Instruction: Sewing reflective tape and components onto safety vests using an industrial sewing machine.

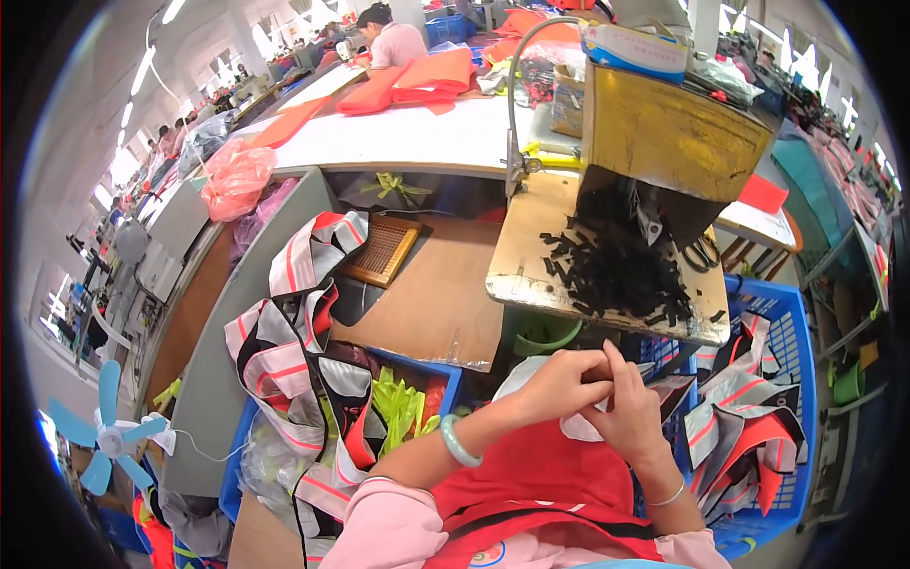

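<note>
Both hands are pinched together on a grey-white strip [578,424] over the lap, left hand [555,384] and right hand [630,412] touching. I'd keep the pinch near the edge; black tabs [616,270] sit close on the table [517,261].

Lay heaped on the wooden shelf's [531,248] right edge: black strips [616,270]. Stood beyond its right corner: blue basket [791,351].
</note>
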Demonstrator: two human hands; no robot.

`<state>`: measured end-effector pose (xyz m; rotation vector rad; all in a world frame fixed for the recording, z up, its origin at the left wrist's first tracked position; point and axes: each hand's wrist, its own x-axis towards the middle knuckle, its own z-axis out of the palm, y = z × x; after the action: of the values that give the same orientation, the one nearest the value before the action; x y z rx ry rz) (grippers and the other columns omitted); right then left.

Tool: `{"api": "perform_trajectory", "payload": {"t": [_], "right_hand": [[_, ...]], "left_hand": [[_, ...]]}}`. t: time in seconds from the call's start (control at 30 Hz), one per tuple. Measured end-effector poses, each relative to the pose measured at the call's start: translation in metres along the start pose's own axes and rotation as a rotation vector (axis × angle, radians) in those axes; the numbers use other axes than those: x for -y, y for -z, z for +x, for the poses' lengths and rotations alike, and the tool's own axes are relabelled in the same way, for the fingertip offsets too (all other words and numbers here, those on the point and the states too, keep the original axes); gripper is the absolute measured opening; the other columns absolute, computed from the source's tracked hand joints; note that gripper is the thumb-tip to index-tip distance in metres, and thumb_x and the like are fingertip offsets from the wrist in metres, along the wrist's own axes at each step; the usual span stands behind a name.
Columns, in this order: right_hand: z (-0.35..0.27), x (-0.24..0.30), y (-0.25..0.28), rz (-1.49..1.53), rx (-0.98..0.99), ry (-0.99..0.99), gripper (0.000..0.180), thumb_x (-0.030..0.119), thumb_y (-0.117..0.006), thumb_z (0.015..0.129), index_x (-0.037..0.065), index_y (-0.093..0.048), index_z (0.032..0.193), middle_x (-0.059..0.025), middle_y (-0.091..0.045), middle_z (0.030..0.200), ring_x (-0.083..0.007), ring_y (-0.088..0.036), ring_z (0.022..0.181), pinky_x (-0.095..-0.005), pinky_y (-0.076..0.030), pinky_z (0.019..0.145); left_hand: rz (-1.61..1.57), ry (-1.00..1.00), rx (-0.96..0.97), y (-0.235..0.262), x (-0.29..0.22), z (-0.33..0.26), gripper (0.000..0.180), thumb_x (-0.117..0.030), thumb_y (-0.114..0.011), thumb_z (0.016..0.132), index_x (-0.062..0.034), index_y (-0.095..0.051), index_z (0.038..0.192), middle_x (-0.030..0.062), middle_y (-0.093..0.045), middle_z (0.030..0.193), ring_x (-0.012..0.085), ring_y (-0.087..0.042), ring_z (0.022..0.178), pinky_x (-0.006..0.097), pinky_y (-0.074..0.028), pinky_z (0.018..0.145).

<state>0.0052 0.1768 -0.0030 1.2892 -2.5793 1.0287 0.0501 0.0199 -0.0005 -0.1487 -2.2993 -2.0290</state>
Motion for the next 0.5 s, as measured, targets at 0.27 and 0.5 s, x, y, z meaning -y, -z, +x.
{"api": "perform_trajectory", "payload": {"t": [0.27,0.5], "right_hand": [[-0.001,-0.003,0.032,0.176,-0.075,-0.062,0.016,0.008,-0.079,0.068,0.004,-0.068,0.079,-0.0049,-0.055,0.067,-0.0173,-0.055,0.05,-0.0265,-0.044,0.048],[0.002,0.016,0.109,0.25,-0.085,-0.001,0.016,0.001,-0.077,0.065,0.001,-0.063,0.074,-0.0036,-0.051,0.063,-0.0106,-0.049,0.049,-0.0245,-0.035,0.044]], "left_hand": [[0.688,-0.46,-0.326,0.006,0.053,-0.031,0.03,-0.012,-0.069,0.077,-0.0101,-0.064,0.106,0.0092,-0.065,0.097,0.0285,-0.063,0.09,0.036,-0.05,0.077],[0.816,-0.426,0.003,0.026,-0.082,-0.023,0.027,-0.013,-0.065,0.08,-0.0126,-0.065,0.107,0.0081,-0.064,0.083,0.0278,-0.063,0.071,0.039,-0.05,0.061]]}}
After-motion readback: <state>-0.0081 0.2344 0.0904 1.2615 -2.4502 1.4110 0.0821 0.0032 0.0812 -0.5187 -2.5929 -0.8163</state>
